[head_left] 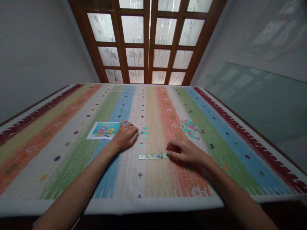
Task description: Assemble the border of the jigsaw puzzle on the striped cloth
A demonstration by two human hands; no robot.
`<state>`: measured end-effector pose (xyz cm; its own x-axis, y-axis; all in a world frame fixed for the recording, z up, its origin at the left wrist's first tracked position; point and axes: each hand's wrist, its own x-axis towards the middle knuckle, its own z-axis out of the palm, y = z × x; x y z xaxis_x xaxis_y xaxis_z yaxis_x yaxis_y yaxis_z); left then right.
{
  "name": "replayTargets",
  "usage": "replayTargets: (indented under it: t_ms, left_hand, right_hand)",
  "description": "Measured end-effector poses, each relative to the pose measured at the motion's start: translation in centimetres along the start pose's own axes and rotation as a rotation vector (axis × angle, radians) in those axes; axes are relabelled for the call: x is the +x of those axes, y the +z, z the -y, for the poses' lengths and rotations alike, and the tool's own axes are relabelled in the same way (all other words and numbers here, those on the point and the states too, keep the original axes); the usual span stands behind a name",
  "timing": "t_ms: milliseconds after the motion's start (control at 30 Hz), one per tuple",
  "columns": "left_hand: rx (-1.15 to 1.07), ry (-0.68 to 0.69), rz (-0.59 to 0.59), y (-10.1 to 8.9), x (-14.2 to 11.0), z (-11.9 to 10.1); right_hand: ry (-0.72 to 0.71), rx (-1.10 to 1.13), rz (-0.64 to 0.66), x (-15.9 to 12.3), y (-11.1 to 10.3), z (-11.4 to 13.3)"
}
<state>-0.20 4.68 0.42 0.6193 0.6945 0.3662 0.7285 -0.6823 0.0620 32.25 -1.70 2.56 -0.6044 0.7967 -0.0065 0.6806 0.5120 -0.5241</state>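
A narrow strip of joined jigsaw pieces lies across the pale and yellow bands of the tablecloth. At its right end, my right hand has thumb and forefinger pinched on a jigsaw piece that the fingertips mostly cover. My left hand rests with curled fingers on the cloth, by the right edge of a printed cartoon picture; whatever lies under its fingers is hidden. Just right of that hand are several loose jigsaw pieces. Beyond my right hand is a heap of small, mostly turquoise pieces.
A striped tablecloth covers the wide table, its white front edge nearest me. Wood-framed glass doors stand behind the far edge. Walls flank both sides, with a pale glass panel leaning on the right.
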Motion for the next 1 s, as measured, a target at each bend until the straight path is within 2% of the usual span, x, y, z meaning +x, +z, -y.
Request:
replayTargets:
  t_ms: [267, 500, 733, 833, 1000]
  left_hand:
    - [-0.018, 0.003, -0.067, 0.7, -0.1, 0.3]
    - [-0.078, -0.031, -0.068, 2.0, -0.3, 1.2]
    - [-0.083, -0.012, -0.096, 2.1, -0.2, 1.4]
    - [-0.059, -0.011, -0.167, 1.7, -0.2, 1.4]
    - [-0.002, 0.07, -0.326, 0.4, 0.0, 0.5]
  right_hand:
    - [-0.001, -0.014, 0.005, 0.1, 0.1, 0.1]
    - [-0.009, -0.043, 0.029, 0.1, -0.1, 0.3]
    - [-0.018, -0.04, 0.03, 0.1, 0.1, 0.2]
    - [-0.026, 0.032, 0.03, 0.1, 0.2, 0.3]
    - [-0.019, 0.334, 0.065, 0.3, 0.9, 1.1]
